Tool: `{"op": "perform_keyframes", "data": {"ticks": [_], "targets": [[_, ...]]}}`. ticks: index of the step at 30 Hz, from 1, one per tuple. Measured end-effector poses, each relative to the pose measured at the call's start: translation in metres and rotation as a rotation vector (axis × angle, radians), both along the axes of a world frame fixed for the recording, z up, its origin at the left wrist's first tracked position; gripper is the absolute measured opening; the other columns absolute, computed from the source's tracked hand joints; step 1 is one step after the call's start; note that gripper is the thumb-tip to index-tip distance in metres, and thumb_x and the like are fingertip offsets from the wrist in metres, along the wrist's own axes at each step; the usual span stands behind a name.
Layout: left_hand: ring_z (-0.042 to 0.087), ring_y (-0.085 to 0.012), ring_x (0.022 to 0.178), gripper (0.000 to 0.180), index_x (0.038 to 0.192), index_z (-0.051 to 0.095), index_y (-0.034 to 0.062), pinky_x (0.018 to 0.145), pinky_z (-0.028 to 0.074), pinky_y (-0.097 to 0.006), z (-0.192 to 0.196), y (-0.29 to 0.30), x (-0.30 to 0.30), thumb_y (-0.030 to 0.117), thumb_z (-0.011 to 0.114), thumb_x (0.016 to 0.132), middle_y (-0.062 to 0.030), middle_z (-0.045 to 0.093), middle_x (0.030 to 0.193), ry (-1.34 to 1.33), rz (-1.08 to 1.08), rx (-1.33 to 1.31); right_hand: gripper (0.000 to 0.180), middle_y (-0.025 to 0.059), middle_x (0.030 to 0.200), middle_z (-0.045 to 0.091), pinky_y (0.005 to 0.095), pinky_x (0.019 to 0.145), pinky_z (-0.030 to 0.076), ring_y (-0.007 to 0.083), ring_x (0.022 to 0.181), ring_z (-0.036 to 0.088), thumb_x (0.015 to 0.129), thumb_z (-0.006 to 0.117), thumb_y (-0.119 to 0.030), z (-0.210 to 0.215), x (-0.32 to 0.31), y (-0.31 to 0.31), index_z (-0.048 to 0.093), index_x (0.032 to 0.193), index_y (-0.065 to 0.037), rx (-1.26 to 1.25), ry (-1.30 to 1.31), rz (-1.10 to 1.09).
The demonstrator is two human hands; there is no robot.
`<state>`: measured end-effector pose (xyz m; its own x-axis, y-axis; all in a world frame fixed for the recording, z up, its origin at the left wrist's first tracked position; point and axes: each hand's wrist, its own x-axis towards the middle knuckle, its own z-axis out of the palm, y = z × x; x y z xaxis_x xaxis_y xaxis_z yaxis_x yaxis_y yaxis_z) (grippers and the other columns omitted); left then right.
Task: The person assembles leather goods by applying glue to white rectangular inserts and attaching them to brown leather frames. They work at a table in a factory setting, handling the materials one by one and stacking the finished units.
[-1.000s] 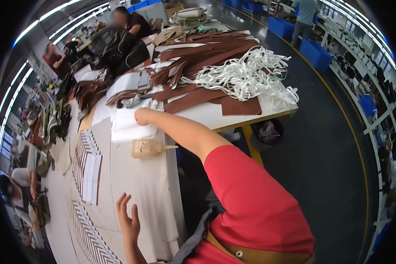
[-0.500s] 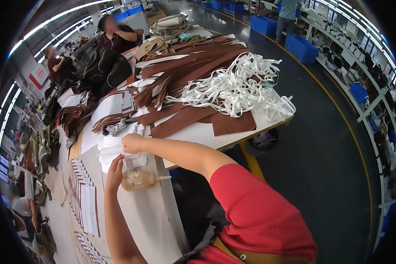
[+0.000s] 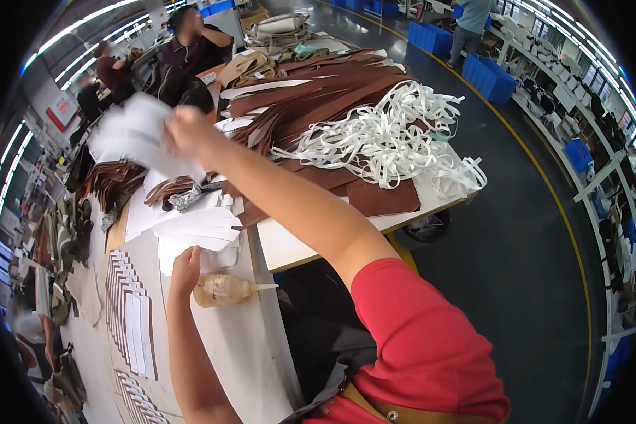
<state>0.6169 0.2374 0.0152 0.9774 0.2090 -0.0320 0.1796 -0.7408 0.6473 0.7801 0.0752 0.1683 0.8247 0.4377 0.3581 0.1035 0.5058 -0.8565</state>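
My right hand point(image 3: 189, 132) is raised over the far left of the table, closed on a white sheet point(image 3: 131, 134). That sheet is smeared by motion and hides part of the brown stacks behind it. Lower down, my left hand point(image 3: 186, 268) pinches the near edge of a pile of white cut pieces point(image 3: 196, 230). Beside my left wrist a clear squeeze bottle point(image 3: 219, 290) with amber contents lies on its side, its thin nozzle pointing right.
Staggered rows of white-and-brown strips point(image 3: 131, 318) lie at left. Farther back are long brown material strips point(image 3: 297, 106) and a tangled heap of white tape point(image 3: 389, 138). Blue bins point(image 3: 489, 78) and shelving point(image 3: 565, 120) line the aisle. Several people are around the far left.
My right hand has swung up and away from the white pile, lifting a white sheet to the far left. My left hand has stayed near the pile's edge, its fingers drawn in.
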Motion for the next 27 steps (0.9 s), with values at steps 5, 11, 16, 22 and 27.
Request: {"op": "perform_keyframes", "data": {"ticks": [5,11,16,22,27], "targets": [[0.059,-0.029,0.093,0.035,0.099,0.06,-0.0059,0.085,0.043,-0.034,0.01,0.002,-0.022,0.026,0.047,0.092,-0.0187,0.062,0.098,-0.175,0.101,0.054,0.018,0.0095,0.063,0.056,0.0327,0.046,0.045,0.0158,0.058,0.059,0.092,0.043,-0.016,0.039,-0.042,-0.032,0.05,0.088,-0.001,-0.033,-0.447,-0.404],[0.051,-0.0202,0.109,0.041,0.125,0.044,0.0002,0.093,0.038,-0.032,0.084,-0.092,-0.112,0.029,0.04,0.097,-0.0099,0.052,0.12,-0.674,0.264,-0.703,0.021,0.0146,0.07,0.056,0.042,0.049,0.047,0.031,0.061,0.06,0.076,0.053,-0.006,-0.036,-0.147,-0.026,0.043,0.094,-0.001,-0.444,-1.157,-0.543],[0.048,-0.0192,0.114,0.046,0.128,0.04,0.0014,0.099,0.036,-0.036,0.071,-0.094,-0.198,0.036,0.034,0.097,-0.0096,0.049,0.125,-0.52,0.243,-1.263,0.017,0.011,0.071,0.054,0.0354,0.052,0.05,0.0269,0.068,0.061,0.074,0.054,-0.007,-0.09,-0.258,-0.021,0.049,0.088,0.002,-0.366,-1.199,-0.182],[0.057,-0.0193,0.098,0.041,0.11,0.051,-0.0012,0.077,0.05,-0.034,0.019,-0.085,-0.29,0.036,0.045,0.094,-0.0129,0.057,0.108,-0.361,0.678,-1.331,0.016,0.0116,0.081,0.057,0.0379,0.064,0.051,0.0279,0.086,0.059,0.076,0.057,-0.015,-0.146,-0.339,-0.015,0.054,0.085,-0.002,-0.452,-1.117,0.279],[0.051,-0.0244,0.109,0.04,0.124,0.041,-0.0033,0.095,0.041,-0.038,-0.011,-0.09,-0.329,0.018,0.052,0.091,-0.0133,0.051,0.12,-0.557,0.949,-1.301,0.014,0.0116,0.091,0.063,0.0343,0.076,0.048,0.0253,0.087,0.06,0.083,0.06,-0.016,-0.148,-0.318,-0.024,0.062,0.089,-0.003,-0.367,-0.869,0.317]]}}
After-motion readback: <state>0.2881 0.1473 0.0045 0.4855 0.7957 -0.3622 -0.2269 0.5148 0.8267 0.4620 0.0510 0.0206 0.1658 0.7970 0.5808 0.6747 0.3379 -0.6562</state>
